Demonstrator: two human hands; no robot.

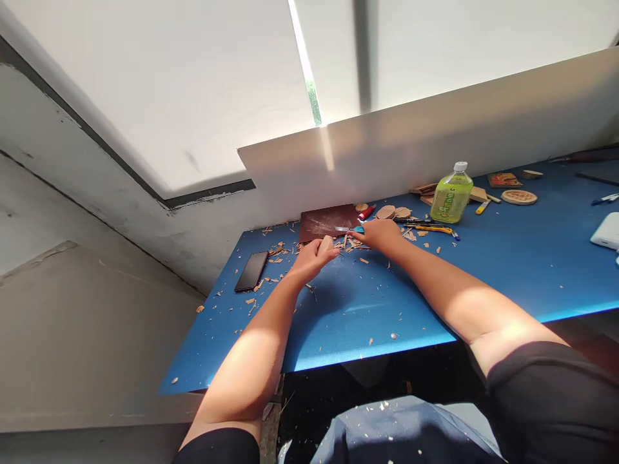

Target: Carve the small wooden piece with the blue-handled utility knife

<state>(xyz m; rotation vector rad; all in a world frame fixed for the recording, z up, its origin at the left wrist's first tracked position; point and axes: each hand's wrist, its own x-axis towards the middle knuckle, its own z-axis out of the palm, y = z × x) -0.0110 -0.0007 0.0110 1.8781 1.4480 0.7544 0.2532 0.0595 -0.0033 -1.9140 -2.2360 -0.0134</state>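
Observation:
My left hand (309, 259) is closed around a small pale piece of wood (327, 244), its rounded end showing above the fingers. In my right hand (382, 233) is a teal-handled carving knife (356, 229), gripped so that its short blade points left. The blade is a little way above and right of the wood, and the two look apart. Behind both hands lies a dark brown sheet (322, 219) with pale scratches and dust. Wood shavings (348, 245) are scattered around and under the hands.
On the blue table (358, 309) a black phone (251, 270) lies at left. Right of my hands are a bottle of green liquid (451, 193), several pens (428, 227), round wood slices (385, 212), a carved disc (519, 196) and a white box (605, 231). A wall rises behind.

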